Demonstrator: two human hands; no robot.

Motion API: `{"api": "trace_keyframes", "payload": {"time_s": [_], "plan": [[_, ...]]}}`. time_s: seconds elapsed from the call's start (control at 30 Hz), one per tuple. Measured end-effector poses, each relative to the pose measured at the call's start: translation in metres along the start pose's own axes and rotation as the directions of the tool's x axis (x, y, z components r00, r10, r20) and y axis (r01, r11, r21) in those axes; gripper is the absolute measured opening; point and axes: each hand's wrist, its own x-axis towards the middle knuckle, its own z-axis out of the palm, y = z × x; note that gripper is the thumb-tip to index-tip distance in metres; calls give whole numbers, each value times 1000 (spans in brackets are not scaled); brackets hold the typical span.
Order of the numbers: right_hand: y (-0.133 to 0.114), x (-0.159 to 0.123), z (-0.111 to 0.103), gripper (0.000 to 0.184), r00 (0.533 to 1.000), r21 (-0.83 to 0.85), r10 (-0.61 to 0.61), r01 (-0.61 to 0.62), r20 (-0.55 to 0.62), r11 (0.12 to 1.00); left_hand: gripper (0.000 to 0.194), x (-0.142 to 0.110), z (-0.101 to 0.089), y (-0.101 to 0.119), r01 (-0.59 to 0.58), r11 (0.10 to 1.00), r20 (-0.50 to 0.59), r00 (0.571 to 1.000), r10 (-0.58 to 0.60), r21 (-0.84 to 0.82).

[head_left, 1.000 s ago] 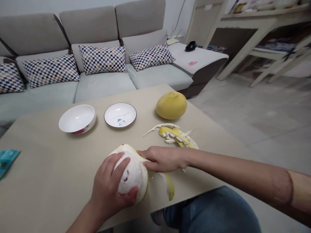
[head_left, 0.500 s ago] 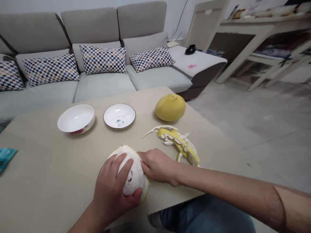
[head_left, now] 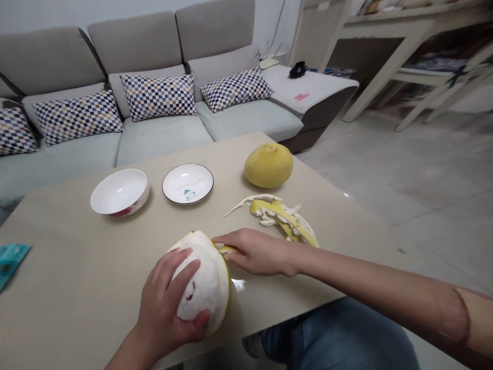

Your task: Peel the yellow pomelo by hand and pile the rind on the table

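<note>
A pomelo (head_left: 208,288), its near side stripped to white pith with a small reddish mark, rests on the table near the front edge. My left hand (head_left: 169,293) curves over its left side, fingers on top and thumb below, gripping it. At the pomelo's upper right, my right hand (head_left: 256,252) is closed with thumb and forefinger on a yellow strip of peel (head_left: 228,249) at the fruit's edge. Yellow rind still shows along the pomelo's right side. Beyond my right wrist lies a pile of torn peel (head_left: 283,218), partly hidden by the forearm.
A whole yellow pomelo (head_left: 268,165) sits at the far right of the table (head_left: 77,288). A white plate (head_left: 187,198) and a white bowl (head_left: 120,192) stand further left. A teal packet (head_left: 13,262) lies at the left edge. Behind is a sofa (head_left: 165,136).
A peel strip that hung below my right hand a second ago no longer shows. My right hand dipped, then rose to the pomelo's upper edge, pinching peel there. My left hand kept its hold.
</note>
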Motion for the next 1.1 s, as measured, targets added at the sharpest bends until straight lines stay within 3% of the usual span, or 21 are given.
{"api": "trace_keyframes", "payload": {"time_s": [0.13,0.3,0.4,0.5,0.63,0.8,0.97,1.1], "plan": [[-19,3,5,36,985,29,169,-168,-26,985,64,-4,1,6,-10,1000,-13,1000,10,19],[-35,9,8,27,976,-201,218,-211,17,957,63,-4,2,9,-7,1000,-16,1000,7,16],[-28,13,3,28,984,-296,164,-136,72,946,63,-5,2,5,6,1000,-10,1000,-6,-8],[-11,13,-12,30,994,-205,38,-15,106,979,64,-8,0,-1,10,999,-21,1000,-10,-35],[4,9,-27,40,999,-86,34,-38,-42,996,64,-12,-1,-3,5,999,-37,999,-6,-43],[4,15,-16,40,997,-50,-43,46,70,998,65,-12,-1,2,-8,1000,-25,1000,7,-15],[0,24,-13,26,975,-110,-141,162,174,981,65,-10,-2,3,-27,1000,-9,1000,27,-12],[-11,24,-16,21,974,-294,-147,193,174,936,64,-6,-3,3,-21,1000,7,1000,21,-11]]}}
